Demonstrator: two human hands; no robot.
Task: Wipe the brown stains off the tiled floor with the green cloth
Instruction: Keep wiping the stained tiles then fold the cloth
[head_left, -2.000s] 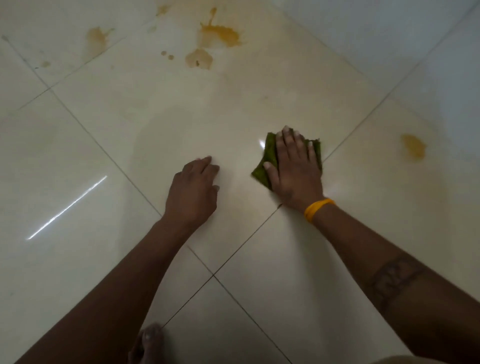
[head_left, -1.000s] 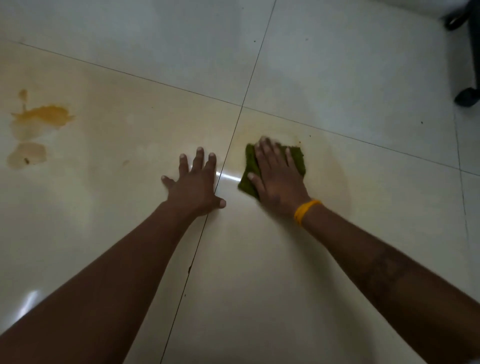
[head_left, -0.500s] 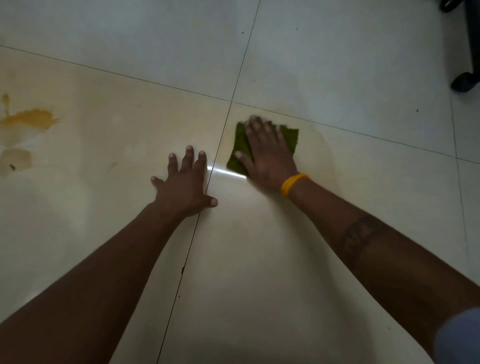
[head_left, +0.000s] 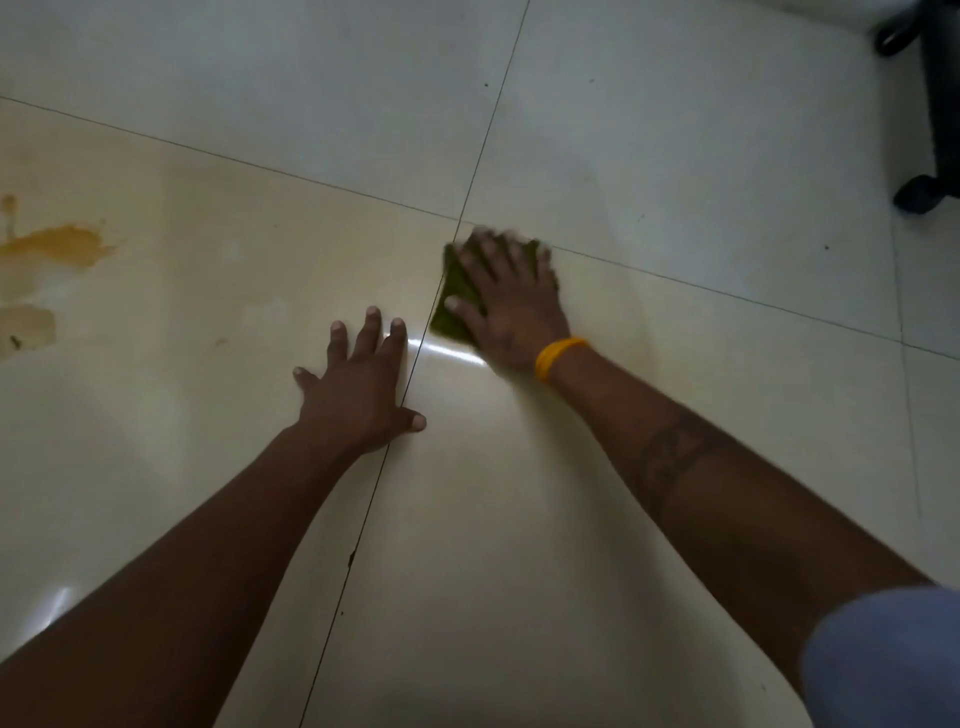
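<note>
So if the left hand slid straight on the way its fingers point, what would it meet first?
Bare tile, it seems. The left hand points up the frame, slightly right, toward the grout line; the green cloth under the right hand lies just right of that path, though a graze is possible.

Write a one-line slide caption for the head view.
Right hand presses the green cloth flat on the tiled floor; left hand braces, brown stains remain far left.

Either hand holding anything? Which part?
Nothing gripped. Right hand presses flat on top of the green cloth, fingers spread. Left hand rests flat on the tiled floor.
</note>
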